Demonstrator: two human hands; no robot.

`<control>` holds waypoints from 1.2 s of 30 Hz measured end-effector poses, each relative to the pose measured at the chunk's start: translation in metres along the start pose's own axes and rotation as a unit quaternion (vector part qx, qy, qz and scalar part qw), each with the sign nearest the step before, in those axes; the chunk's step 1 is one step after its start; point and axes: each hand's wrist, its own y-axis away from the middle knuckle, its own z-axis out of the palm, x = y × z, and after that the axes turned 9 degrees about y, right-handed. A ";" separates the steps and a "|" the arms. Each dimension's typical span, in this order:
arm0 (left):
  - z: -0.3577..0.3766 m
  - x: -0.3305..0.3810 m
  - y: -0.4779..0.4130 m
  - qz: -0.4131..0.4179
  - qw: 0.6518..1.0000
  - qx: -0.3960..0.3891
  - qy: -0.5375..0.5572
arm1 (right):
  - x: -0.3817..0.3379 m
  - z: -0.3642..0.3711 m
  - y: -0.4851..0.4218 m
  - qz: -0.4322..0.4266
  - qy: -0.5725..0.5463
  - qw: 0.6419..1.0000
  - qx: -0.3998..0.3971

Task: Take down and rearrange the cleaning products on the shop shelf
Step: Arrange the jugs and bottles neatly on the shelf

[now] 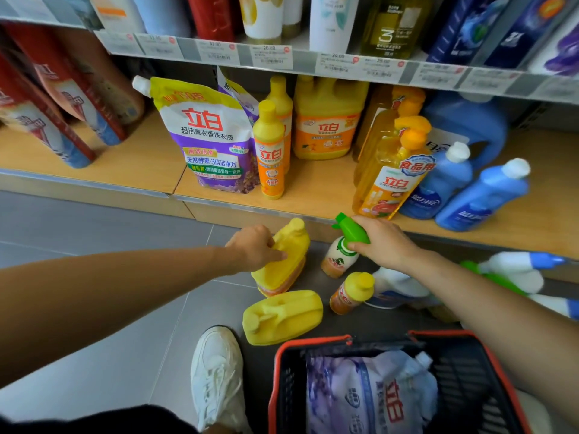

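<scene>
Cleaning products (329, 126) stand on the wooden shelf (147, 158) beyond both hands. A purple refill pouch (210, 136) is up and to the left of the left hand, 2 slim yellow-capped bottles (269, 151) are straight above it, a clear pump bottle (388, 177) of yellow liquid is just beyond the right hand, and 2 blue bottles (482, 198) lean further right.

The hands are apart, each clamped on 1 item above the grey floor. The left hand (255, 249) curls its fingers round the handle of a yellow jug (283, 261). The right hand (387, 242) grips the green trigger head of a spray bottle (338, 255); whether that bottle touches the floor I cannot tell.

Nearer than the left hand, a second yellow jug (282, 317) lies on its side. Below the right hand stands a small orange bottle (351, 294) with a yellow cap. Under the right forearm, a red-rimmed basket (275, 380) holds a pale pouch (369, 396), with a white shoe (217, 374) to its left.
</scene>
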 end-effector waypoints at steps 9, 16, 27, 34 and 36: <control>-0.044 -0.032 0.016 0.263 0.950 0.054 -0.162 | -0.007 -0.003 0.040 -0.172 0.081 0.978 -0.088; -0.035 -0.024 -0.005 0.384 0.827 -0.079 -0.403 | -0.012 0.000 0.042 -0.169 0.176 0.960 -0.137; -0.045 -0.049 0.003 0.345 0.843 -0.068 -0.407 | -0.061 -0.104 0.019 -0.159 -0.059 0.979 0.110; -0.037 -0.066 0.001 0.259 0.924 -0.056 -0.275 | -0.105 -0.131 -0.034 -0.135 -0.096 0.961 0.222; -0.038 -0.069 -0.003 0.232 0.937 -0.039 -0.256 | -0.115 -0.131 -0.046 -0.136 -0.107 0.958 0.230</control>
